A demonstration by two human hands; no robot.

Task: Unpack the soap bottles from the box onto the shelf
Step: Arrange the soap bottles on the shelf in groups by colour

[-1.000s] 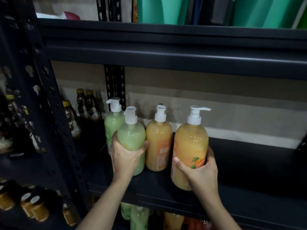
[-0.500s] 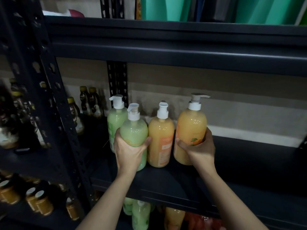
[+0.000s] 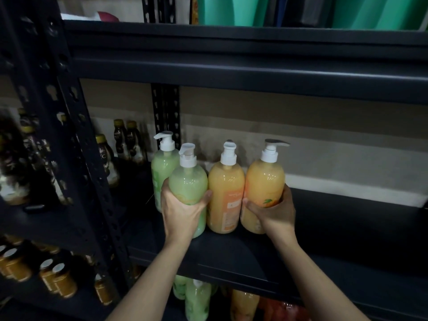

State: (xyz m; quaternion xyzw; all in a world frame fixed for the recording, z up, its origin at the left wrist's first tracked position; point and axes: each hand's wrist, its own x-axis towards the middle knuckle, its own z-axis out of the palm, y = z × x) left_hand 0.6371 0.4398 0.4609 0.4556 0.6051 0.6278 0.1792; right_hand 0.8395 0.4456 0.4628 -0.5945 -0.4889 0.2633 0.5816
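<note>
Several soap pump bottles stand on the dark metal shelf [image 3: 231,258]. My left hand [image 3: 181,210] grips the front green bottle [image 3: 188,181] around its lower body. Behind it, at the back left, stands a second green bottle [image 3: 162,165]. An orange bottle [image 3: 225,191] stands upright in the middle, untouched by either hand. My right hand [image 3: 274,213] holds a second orange bottle [image 3: 264,181] right beside it, the two orange bottles touching. The box is not in view.
A perforated upright post [image 3: 76,144] divides off a left rack of dark sauce bottles [image 3: 126,140] and gold-lidded jars [image 3: 58,279]. The shelf above [image 3: 254,66] hangs low. More soap bottles [image 3: 196,300] stand below. The dark shelf stretches away to the right of the orange bottles.
My right hand has carried the orange bottle up and back from the shelf's front edge to stand beside the middle orange bottle. The left hand has stayed on the green bottle.
</note>
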